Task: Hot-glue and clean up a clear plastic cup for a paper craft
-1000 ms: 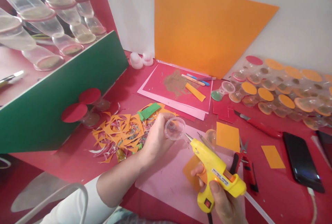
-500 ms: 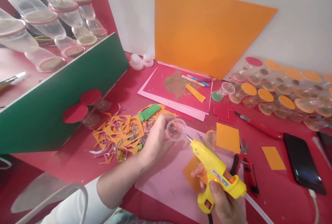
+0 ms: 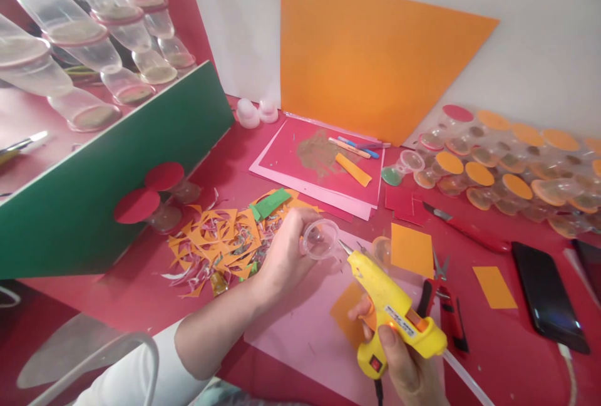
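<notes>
My left hand (image 3: 286, 255) is closed around a clear plastic cup (image 3: 321, 239), whose round open rim faces up and to the right. In my right hand (image 3: 399, 356) is a yellow glue gun (image 3: 385, 290), my fingers wrapped round its handle and orange trigger. The gun's metal nozzle is close to the right side of the cup's rim; whether they touch I cannot tell. Below both hands lies a pink sheet (image 3: 300, 343), with an orange paper piece (image 3: 347, 315) partly behind my right hand. A white glue stick sticks out of the gun's back.
Orange paper scraps (image 3: 211, 237) lie left of my left hand. A green board (image 3: 117, 168) stands at the left. Scissors (image 3: 439, 274), a red-handled knife (image 3: 479, 234), a phone (image 3: 547, 293) and several capped clear cups (image 3: 493, 174) are at the right.
The cup in my left hand has shifted slightly right and turned a little. The glue gun's nozzle has moved slightly right too, staying close to the rim.
</notes>
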`<act>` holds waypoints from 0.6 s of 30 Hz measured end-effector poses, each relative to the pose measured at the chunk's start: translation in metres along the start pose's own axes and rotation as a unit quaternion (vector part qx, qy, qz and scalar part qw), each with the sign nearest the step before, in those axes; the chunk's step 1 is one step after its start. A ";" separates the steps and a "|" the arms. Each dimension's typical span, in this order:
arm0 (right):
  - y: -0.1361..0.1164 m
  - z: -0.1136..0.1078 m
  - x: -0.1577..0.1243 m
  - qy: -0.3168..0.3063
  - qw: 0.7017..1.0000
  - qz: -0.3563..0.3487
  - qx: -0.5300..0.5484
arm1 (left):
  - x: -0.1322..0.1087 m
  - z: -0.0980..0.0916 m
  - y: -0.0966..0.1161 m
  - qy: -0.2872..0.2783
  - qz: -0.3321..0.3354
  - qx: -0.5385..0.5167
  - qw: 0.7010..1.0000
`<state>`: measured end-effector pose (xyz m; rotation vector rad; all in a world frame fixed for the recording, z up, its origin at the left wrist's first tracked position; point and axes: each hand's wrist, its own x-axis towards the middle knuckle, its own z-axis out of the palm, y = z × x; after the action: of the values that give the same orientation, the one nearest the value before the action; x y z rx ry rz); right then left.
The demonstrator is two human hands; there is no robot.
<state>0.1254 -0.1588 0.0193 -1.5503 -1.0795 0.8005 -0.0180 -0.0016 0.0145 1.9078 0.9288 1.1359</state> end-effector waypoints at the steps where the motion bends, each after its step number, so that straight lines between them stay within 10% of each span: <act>1: 0.000 0.000 -0.001 0.004 1.000 0.002 -0.001 | 0.000 0.000 0.000 0.001 0.001 0.004 1.000; 18: -0.003 0.000 0.006 -0.049 0.998 0.021 0.014 | 0.001 -0.002 0.001 -0.010 -0.054 -0.035 0.998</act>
<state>0.1273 -0.1536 0.0221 -1.5276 -1.1039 0.9244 -0.0190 -0.0006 0.0162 1.7884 0.9571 1.0696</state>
